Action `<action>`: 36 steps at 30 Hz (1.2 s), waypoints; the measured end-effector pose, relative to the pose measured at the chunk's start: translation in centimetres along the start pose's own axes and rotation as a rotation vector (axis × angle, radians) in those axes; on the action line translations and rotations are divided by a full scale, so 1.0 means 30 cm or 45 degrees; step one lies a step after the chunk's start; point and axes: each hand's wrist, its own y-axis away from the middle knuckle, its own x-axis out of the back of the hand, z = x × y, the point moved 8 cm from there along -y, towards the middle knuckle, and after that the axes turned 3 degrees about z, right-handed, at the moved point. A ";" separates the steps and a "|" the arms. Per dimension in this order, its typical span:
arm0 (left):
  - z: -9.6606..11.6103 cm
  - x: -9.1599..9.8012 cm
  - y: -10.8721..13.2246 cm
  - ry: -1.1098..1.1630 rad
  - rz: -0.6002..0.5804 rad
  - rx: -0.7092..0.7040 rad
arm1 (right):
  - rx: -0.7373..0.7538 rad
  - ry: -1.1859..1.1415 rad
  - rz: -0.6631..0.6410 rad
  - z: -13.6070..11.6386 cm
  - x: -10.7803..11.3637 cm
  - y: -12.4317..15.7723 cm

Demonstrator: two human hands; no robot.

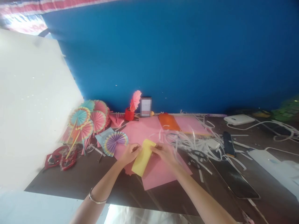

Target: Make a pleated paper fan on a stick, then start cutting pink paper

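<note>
Between my two hands is a strip of yellow paper (142, 160), tilted with its upper end away from me. My left hand (131, 153) pinches its left edge with thumb and fingers. On the other side my right hand (163, 151) grips the upper right edge, its thumb on the paper. Pink paper sheets (158, 177) lie spread on the table beneath both hands. Close to my left hand rests a purple pleated paper fan (116, 142) with a yellow and blue edge.
More pleated paper fans (79, 117) stand at the left by a red item (68, 160). Loose white paper strips (198, 143) heap up right of my hands, near a phone (235, 179). Orange paper (169, 122) and a red tape roll (129, 114) sit at the back.
</note>
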 end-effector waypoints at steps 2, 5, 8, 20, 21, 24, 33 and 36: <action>0.000 -0.001 0.002 -0.043 0.009 -0.014 | 0.035 0.011 -0.031 -0.006 -0.006 0.000; -0.002 -0.001 0.005 -0.043 0.011 -0.009 | 0.109 -0.050 -0.069 -0.031 -0.012 0.003; -0.002 -0.004 0.008 -0.024 0.000 0.005 | 0.140 -0.071 -0.026 -0.051 -0.003 0.007; 0.011 -0.014 0.016 -0.059 -0.060 -0.002 | 0.241 0.043 0.044 -0.098 0.010 0.034; 0.010 -0.015 0.016 -0.061 -0.064 -0.004 | 0.239 0.050 0.054 -0.094 0.012 0.033; 0.002 -0.017 0.016 -0.071 -0.062 -0.003 | 0.232 0.084 0.106 -0.089 0.020 0.036; 0.009 0.002 0.020 -0.043 0.011 0.005 | 0.269 0.108 0.046 -0.114 -0.002 0.052; 0.014 -0.002 0.021 -0.048 -0.010 0.006 | 0.260 0.146 0.083 -0.112 0.006 0.051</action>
